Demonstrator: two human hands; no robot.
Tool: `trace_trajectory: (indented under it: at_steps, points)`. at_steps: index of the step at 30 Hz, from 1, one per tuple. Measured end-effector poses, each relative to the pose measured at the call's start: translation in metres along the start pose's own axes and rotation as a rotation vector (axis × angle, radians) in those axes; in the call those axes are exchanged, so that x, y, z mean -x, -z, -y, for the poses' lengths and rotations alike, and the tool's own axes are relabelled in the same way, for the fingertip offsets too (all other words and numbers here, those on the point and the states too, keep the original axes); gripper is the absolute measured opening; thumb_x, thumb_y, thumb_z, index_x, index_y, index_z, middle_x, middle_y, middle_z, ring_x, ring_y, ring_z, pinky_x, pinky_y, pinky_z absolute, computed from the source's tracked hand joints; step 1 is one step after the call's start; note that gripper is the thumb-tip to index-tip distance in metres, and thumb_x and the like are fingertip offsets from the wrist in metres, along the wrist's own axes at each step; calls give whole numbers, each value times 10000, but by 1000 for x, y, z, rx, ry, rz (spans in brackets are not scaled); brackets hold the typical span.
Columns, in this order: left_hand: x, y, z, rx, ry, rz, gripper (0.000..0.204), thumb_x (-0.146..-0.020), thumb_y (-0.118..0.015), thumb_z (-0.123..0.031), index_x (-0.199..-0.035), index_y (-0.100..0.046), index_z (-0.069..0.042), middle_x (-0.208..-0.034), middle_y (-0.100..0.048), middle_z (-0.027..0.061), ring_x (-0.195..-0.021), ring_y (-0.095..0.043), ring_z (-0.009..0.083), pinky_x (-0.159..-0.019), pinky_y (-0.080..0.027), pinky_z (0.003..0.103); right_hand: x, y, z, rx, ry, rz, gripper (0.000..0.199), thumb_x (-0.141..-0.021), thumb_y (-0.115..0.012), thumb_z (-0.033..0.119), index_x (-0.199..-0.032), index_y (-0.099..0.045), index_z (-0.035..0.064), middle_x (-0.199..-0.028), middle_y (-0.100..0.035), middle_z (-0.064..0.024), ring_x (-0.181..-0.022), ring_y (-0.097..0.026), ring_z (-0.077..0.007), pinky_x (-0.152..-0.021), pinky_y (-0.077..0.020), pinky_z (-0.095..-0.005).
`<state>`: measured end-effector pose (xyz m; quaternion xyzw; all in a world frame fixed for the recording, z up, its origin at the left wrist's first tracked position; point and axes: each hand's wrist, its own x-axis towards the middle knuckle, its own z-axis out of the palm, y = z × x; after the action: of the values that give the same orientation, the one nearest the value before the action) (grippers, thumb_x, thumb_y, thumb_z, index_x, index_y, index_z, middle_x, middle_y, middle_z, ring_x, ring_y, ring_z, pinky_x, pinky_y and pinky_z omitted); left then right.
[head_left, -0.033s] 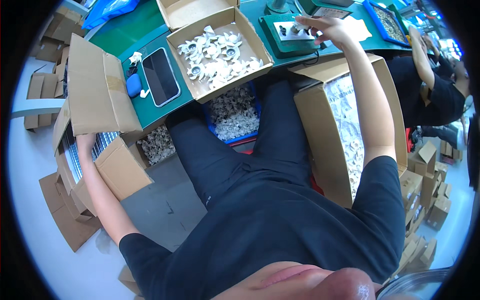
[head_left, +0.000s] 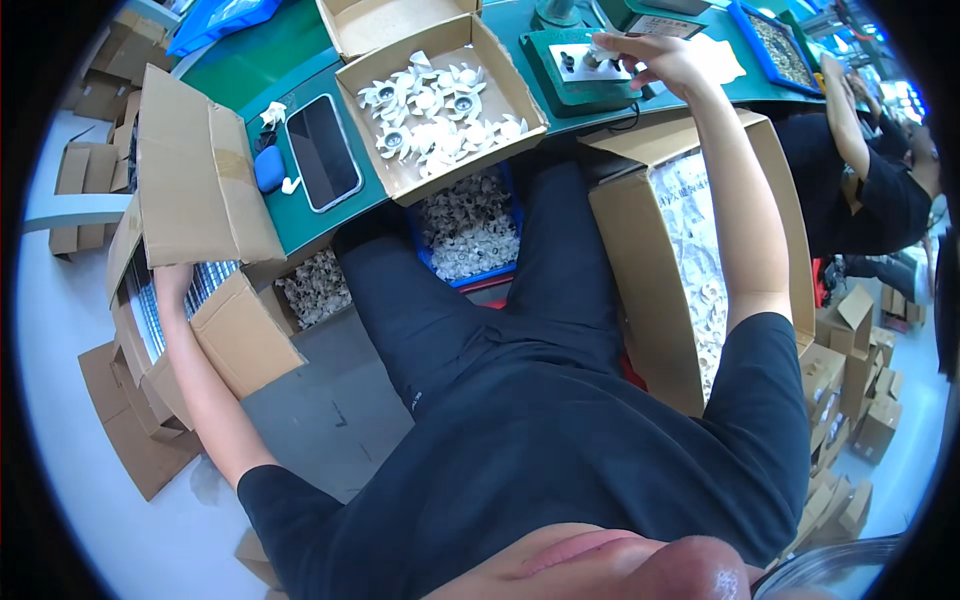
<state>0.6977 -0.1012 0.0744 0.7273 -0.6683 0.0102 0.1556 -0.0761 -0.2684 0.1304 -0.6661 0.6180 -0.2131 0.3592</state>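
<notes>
My right hand (head_left: 665, 62) reaches over a green fixture (head_left: 568, 92) with a pale metal top plate. Its fingers are bent round a small whitish part (head_left: 603, 52) on the fixture's plate. My left hand (head_left: 172, 280) is down inside the open cardboard box (head_left: 190, 180) at the left, where striped blue and white layers (head_left: 207, 284) show. Its fingers are hidden behind the box flap. White fan wheels (head_left: 428, 103) lie loose in a shallow cardboard box (head_left: 515, 72) on the green table, between my two hands.
A phone (head_left: 324, 155), a blue case (head_left: 268, 168) and white earbud (head_left: 290, 186) lie on the table. Below, a blue bin (head_left: 462, 283) holds small pale parts. A tall carton (head_left: 640, 270) with a plastic liner stands by my right arm. Another person (head_left: 850, 190) works at far right.
</notes>
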Motion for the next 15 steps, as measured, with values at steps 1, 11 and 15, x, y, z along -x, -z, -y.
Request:
trace_trajectory:
  at_steps: [1, 11, 15]
  points:
    - [2, 4, -1, 3, 0, 13, 439, -986, -634, -193, -1365, -594, 24, -1409, -611, 222, -1334, -559, 337, -1098, -433, 425, 0, -3, 0, -7, 7, 7, 548, -898, -765, 534, -1108, -774, 28, -871, -678, -60, -758, -654, -89, -638, -598, -236]
    - [12, 4, -3, 69, 23, 69, 375, -971, -643, -171, -1296, -643, 16, -1333, -666, 205, -1251, -624, 323, -1024, -489, 413, -65, 5, -109, -276, 231, -239, 215, -960, -601, 177, -989, -746, 22, -753, -634, -68, -678, -626, -180, -644, -496, -299]
    - [23, 0, 18, 70, -31, -17, 349, -960, -640, -183, -1248, -663, 13, -1297, -681, 222, -1204, -650, 355, -978, -517, 425, -81, -5, -107, 333, 406, -333, 178, -949, -571, 91, -959, -732, 18, -792, -669, -110, -665, -628, -179, -589, -483, -334]
